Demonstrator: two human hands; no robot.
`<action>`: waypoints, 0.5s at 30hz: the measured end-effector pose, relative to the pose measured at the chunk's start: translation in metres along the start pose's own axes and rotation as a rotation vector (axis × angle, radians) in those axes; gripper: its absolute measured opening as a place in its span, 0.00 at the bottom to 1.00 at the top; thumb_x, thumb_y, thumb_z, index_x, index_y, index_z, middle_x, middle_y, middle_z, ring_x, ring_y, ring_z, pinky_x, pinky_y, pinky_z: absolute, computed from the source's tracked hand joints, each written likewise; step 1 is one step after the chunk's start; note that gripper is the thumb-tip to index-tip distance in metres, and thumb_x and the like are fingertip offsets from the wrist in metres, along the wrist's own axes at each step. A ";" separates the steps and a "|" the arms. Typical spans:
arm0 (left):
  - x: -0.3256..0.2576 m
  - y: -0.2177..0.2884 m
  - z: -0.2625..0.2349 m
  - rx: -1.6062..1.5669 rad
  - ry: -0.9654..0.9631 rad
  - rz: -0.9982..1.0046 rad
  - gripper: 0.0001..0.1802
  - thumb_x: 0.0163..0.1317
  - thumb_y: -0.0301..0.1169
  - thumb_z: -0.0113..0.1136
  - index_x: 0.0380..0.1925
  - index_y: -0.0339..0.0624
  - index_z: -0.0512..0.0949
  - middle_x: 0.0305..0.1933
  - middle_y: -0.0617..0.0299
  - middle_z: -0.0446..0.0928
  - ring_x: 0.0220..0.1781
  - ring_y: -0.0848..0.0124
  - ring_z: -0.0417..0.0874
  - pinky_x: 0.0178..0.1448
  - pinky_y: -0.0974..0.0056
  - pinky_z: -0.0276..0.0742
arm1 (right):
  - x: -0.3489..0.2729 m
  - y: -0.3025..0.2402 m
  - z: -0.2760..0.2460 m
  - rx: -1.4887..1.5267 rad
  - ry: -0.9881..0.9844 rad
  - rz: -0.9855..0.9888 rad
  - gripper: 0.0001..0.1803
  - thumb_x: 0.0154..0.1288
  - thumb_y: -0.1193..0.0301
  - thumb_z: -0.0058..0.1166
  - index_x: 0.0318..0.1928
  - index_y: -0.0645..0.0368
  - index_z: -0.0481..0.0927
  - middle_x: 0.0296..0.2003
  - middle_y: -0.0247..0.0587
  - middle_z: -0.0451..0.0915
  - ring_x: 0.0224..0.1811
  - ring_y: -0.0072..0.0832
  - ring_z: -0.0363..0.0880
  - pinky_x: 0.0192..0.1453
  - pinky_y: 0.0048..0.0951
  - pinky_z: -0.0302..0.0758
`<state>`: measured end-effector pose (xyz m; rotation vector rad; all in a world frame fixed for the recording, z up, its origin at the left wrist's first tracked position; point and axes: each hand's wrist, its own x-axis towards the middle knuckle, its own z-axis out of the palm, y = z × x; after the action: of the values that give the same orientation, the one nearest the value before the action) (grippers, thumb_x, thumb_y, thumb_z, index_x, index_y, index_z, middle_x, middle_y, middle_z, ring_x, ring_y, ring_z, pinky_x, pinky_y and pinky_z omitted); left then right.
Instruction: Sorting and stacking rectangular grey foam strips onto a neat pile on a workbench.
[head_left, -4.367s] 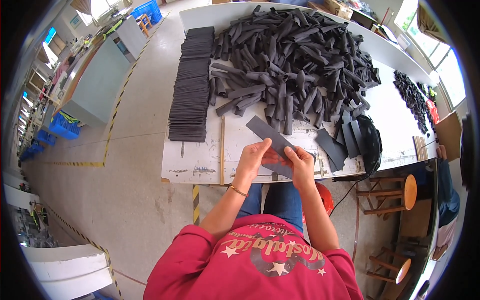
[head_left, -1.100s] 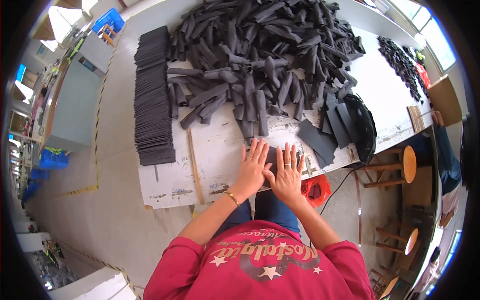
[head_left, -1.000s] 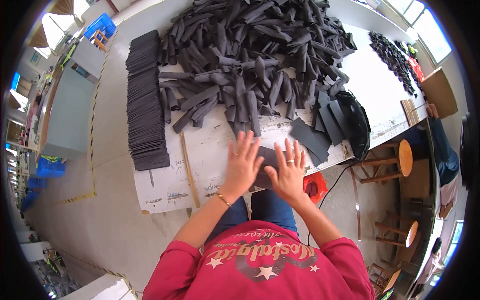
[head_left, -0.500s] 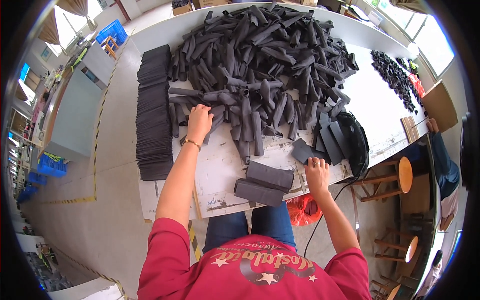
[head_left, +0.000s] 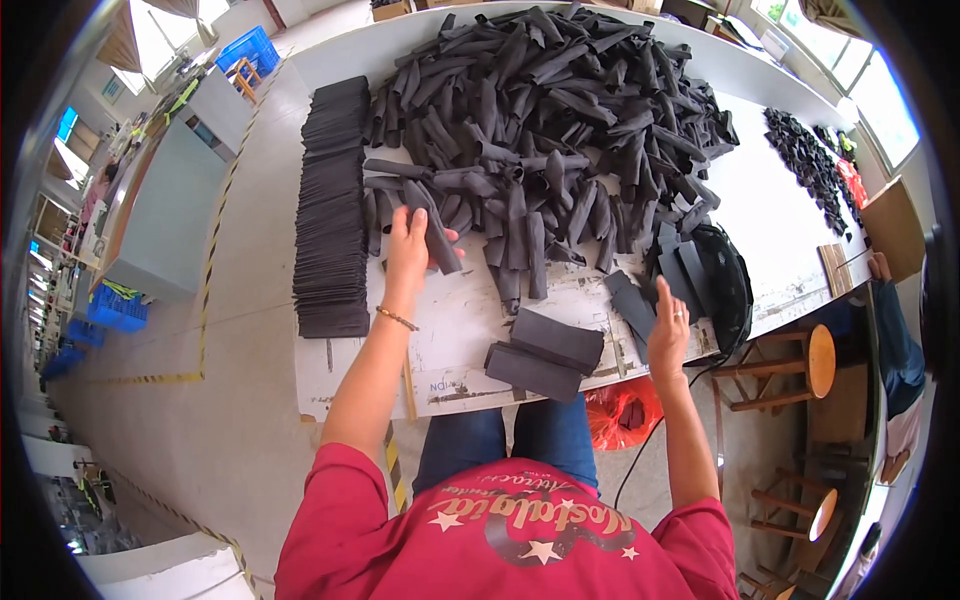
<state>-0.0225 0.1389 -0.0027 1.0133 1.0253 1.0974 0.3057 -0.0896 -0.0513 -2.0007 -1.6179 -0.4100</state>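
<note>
My left hand (head_left: 408,250) has its fingers closed round a dark folded fabric piece (head_left: 432,228), tilted at the front left of a big heap of similar rolled fabric pieces (head_left: 540,90). A tall row of stacked dark pieces (head_left: 333,220) stands to the left of that hand. My right hand (head_left: 670,330), fingers stretched out and apart, is beside a flat dark piece (head_left: 632,305) on the table's right side. Other flat dark pieces (head_left: 685,275) lean by a black bag-like holder (head_left: 728,290). Two short dark stacks (head_left: 545,355) lie at the near edge.
The white table (head_left: 450,350) carries all this. Below its near edge hangs a red plastic bag (head_left: 622,415), with a black cable beside it. Wooden stools (head_left: 822,362) stand at the right. Another heap of small dark pieces (head_left: 805,165) lies farther right.
My left hand has lifted a fabric piece from the heap's front edge and turned it toward me. My right hand has come off the flat piece, its fingers now raised. The view has shifted slightly.
</note>
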 end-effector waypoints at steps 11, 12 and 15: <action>-0.066 -0.050 0.025 -0.595 -0.244 -0.387 0.11 0.67 0.25 0.56 0.46 0.33 0.73 0.52 0.50 0.78 0.54 0.53 0.82 0.59 0.53 0.81 | 0.002 -0.116 -0.038 0.607 -0.337 0.182 0.16 0.59 0.69 0.64 0.40 0.61 0.70 0.32 0.43 0.74 0.33 0.36 0.73 0.41 0.34 0.71; -0.069 -0.050 0.026 -0.626 -0.254 -0.393 0.10 0.67 0.24 0.55 0.46 0.33 0.72 0.54 0.48 0.78 0.55 0.51 0.81 0.61 0.51 0.80 | -0.001 -0.119 -0.039 0.607 -0.335 0.183 0.16 0.59 0.69 0.64 0.40 0.61 0.70 0.32 0.43 0.74 0.33 0.36 0.73 0.41 0.34 0.71; -0.074 -0.051 0.027 -0.659 -0.265 -0.393 0.09 0.67 0.24 0.55 0.46 0.34 0.72 0.53 0.47 0.78 0.55 0.50 0.81 0.62 0.50 0.79 | -0.004 -0.128 -0.043 0.525 -0.312 -0.042 0.21 0.58 0.67 0.66 0.46 0.61 0.71 0.37 0.49 0.76 0.39 0.46 0.74 0.46 0.39 0.71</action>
<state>0.0028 0.0553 -0.0366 0.3845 0.5490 0.8529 0.1846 -0.0993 0.0084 -1.6806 -1.7266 0.3064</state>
